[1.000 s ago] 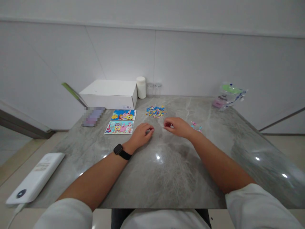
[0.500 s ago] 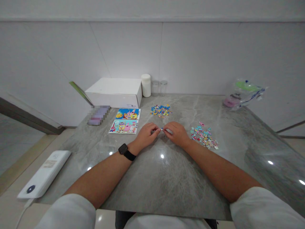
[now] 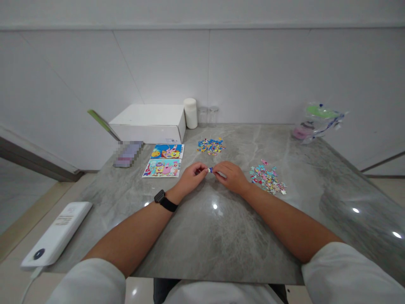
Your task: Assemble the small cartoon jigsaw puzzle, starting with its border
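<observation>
My left hand (image 3: 193, 176) and my right hand (image 3: 232, 176) meet over the middle of the grey table, fingertips pinching a small blue and white puzzle piece (image 3: 210, 170) between them. A black watch is on my left wrist. Just beyond the hands lies a pile of blue and yellow puzzle pieces (image 3: 211, 146). Right of my right hand is a second pile of pink, teal and white pieces (image 3: 267, 177). Two cartoon picture cards, a blue one (image 3: 167, 151) above a light teal one (image 3: 162, 168), lie to the left of my left hand.
A white box (image 3: 148, 122), a white bottle (image 3: 190, 114) and two clear jars (image 3: 208, 116) stand along the wall. A plastic bag (image 3: 318, 122) sits at the back right. A blurred-out item (image 3: 128, 154) and a white corded device (image 3: 58, 234) are at the left.
The view has shifted slightly. Between my fingertips, more of the blue and white piece shows now. Both hands stay close together in nearly the same place.
</observation>
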A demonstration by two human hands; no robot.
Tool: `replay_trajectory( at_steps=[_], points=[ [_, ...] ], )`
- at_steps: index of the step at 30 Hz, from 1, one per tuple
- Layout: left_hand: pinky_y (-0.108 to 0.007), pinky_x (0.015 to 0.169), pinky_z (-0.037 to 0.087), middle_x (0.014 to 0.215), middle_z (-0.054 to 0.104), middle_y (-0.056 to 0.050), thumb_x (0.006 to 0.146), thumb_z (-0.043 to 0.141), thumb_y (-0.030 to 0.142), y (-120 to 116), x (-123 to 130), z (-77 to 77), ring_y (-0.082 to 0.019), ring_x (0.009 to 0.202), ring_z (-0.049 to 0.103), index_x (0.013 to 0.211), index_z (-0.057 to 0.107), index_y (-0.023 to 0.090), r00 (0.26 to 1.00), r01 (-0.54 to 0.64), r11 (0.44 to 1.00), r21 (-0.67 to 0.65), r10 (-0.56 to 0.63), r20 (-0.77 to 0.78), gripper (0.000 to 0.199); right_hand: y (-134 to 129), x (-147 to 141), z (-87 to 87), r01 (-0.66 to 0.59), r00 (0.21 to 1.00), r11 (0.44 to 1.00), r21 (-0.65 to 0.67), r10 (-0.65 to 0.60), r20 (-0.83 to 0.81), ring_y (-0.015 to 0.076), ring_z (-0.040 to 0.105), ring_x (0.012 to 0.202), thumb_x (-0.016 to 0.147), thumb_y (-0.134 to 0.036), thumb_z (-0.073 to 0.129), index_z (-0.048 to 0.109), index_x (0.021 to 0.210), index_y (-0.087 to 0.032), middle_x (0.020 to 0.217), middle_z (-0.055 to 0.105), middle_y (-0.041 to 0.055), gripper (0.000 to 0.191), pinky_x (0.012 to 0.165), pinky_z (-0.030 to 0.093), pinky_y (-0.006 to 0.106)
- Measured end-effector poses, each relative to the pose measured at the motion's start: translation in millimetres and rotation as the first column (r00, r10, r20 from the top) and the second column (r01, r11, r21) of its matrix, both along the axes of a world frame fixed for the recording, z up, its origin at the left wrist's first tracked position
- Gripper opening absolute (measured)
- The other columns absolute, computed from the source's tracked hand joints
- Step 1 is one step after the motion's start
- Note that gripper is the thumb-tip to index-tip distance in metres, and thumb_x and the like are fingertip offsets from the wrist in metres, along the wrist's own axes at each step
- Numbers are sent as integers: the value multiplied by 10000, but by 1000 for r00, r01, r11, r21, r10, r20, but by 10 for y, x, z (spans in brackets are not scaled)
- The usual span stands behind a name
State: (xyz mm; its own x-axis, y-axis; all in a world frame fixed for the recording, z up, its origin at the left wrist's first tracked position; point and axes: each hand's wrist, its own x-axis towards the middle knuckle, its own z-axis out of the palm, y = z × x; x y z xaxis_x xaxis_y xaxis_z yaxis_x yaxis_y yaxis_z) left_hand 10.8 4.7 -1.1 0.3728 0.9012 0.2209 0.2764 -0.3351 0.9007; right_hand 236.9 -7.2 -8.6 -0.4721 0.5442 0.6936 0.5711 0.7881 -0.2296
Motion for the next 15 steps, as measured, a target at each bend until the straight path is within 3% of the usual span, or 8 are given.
replay_trajectory(
  at_steps=[8,15],
  points=[
    [-277,728,486,813,646,4,942,646,424,19,-9,-53,-152,765,581,909,675,190,999,-19,999,-40,20,31,238,-29,-1,29,63,993,969,-240,-85,-83,251,702,926,980,-273,622,705,1158,-241,1044,768,101,199,902,572,432],
    [-292,757,498,822,654,-5,949,633,410,-15,5,9,-159,776,592,905,678,190,1000,-2,1000,13,2,1,229,-28,-17,49,17,993,956,-292,-51,-109,234,684,914,1005,-325,617,718,1091,-235,1000,750,93,160,856,560,394]
  ],
)
